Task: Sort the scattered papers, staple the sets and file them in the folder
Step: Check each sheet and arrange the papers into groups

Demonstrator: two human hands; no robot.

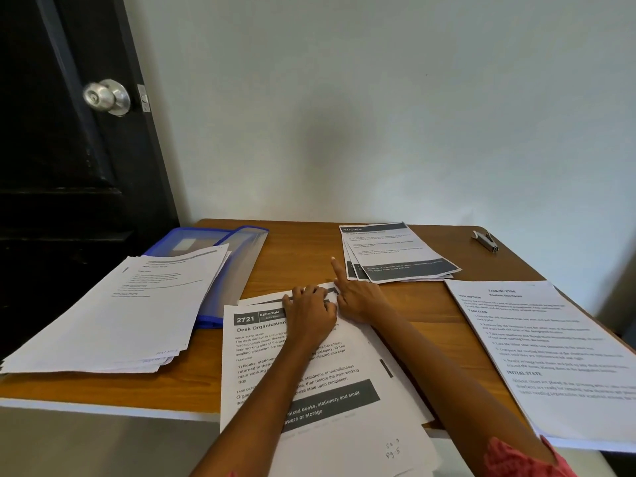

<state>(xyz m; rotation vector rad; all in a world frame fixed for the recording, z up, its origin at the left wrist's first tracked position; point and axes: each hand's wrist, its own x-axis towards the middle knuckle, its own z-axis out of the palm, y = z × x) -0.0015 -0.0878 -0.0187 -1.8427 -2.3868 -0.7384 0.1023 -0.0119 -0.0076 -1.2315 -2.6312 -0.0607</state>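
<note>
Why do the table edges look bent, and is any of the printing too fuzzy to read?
Head view: the wide lens bows the wooden table outward. The Bedroom sheet under the left hand and right hand reads sharply; the Kitchen stack and the right-hand sheet blur toward the frame edge. Soft, even light; a faint shadow on the wall.

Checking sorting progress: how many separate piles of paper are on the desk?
4: a left pile overlapping the blue folder, a Bedroom pile under both hands, a Kitchen pile at the back, and a right pile. Sheets beneath are hidden.
</note>
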